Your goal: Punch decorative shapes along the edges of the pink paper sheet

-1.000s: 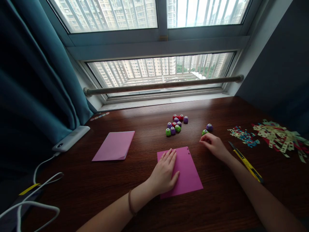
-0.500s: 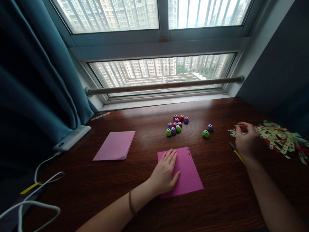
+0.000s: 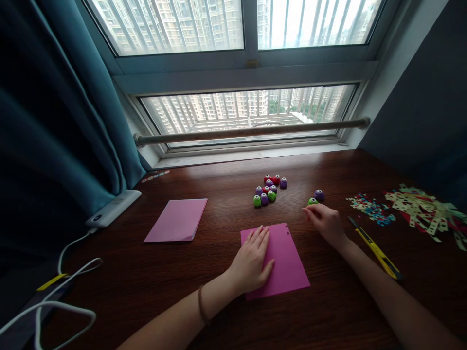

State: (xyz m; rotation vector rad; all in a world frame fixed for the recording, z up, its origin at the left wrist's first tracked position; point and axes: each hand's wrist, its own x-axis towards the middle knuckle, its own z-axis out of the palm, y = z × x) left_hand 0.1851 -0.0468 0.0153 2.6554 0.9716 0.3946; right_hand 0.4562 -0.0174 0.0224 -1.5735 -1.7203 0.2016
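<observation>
My left hand lies flat, fingers stretched out, on a bright pink sheet of paper. Tiny dark shapes mark the sheet's upper right corner. My right hand is over the table right of the sheet, thumb and fingertips pinched together; whatever may be between them is too small to make out. Just behind those fingertips sits a small rounded green piece, partly hidden, with a round white eye-like spot. A similar purple piece stands beside it.
More red, purple and green pieces cluster behind the sheet. A pink paper stack lies left. To the right are tiny paper bits, punched paper strips and a yellow utility knife. A white power strip with cable is far left.
My right hand has moved left from the paper bits to the front of the green piece, uncovering the bits and the knife. My left hand stays on the sheet; the view has shifted slightly.
</observation>
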